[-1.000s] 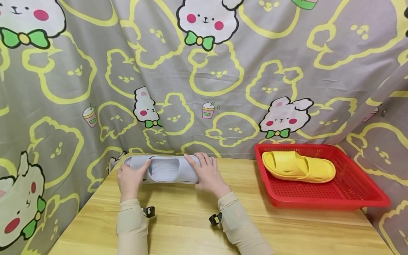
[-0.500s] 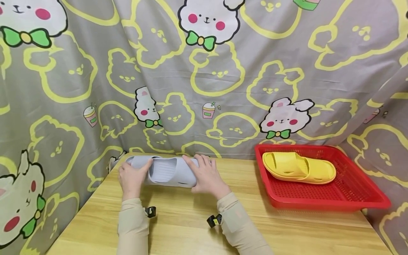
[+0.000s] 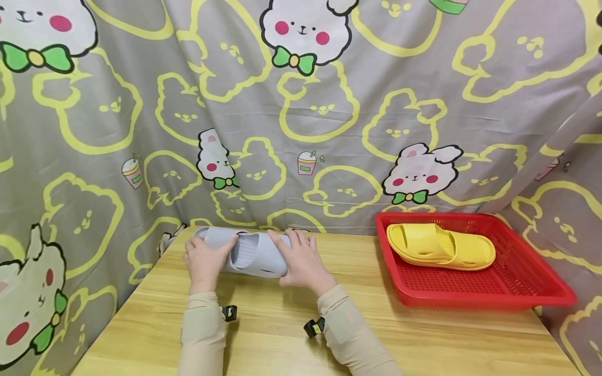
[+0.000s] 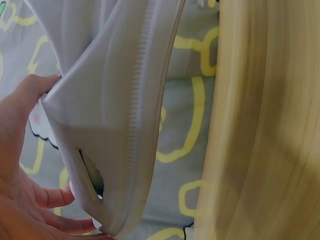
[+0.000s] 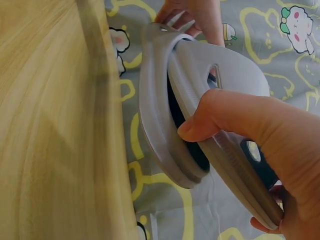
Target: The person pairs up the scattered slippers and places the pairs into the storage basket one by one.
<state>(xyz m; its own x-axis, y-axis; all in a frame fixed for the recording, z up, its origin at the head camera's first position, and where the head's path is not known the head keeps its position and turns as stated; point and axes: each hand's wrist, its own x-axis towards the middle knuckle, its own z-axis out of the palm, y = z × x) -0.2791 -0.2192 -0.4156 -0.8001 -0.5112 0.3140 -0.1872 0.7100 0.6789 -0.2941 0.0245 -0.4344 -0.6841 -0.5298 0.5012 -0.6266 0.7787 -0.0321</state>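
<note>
When looking from the head, find the grey slippers [image 3: 245, 254] over the back left part of the counter [image 3: 348, 297], grasped by the left grip [image 3: 209, 261] at one end and by the right grip [image 3: 305, 261] at the other. Compared with one second ago, no longer almost parallel to the back edge: now slanted, with the right end closer to the person. Judging from this, probably being turned in the air, not yet settled in position. Notice the long axis going mostly left to right. Cannot tell toe from heel surely. Well apart to the right, notice yellow slippers [image 3: 442, 245] in a red basket [image 3: 409, 296].

In the left wrist view, see the left thumb [image 4: 36, 87] pressed on the upper edge, and fingers [image 4: 52, 196] at the lower side. Between grey slippers and counter, notice the curtain [image 4: 175, 105]; so, judge as lifted.

In the right wrist view, see the right thumb [image 5: 220, 112] at the dark gap between both slippers. Behind, find the left grip on the far end, with the long axis pointing toward it.
</note>
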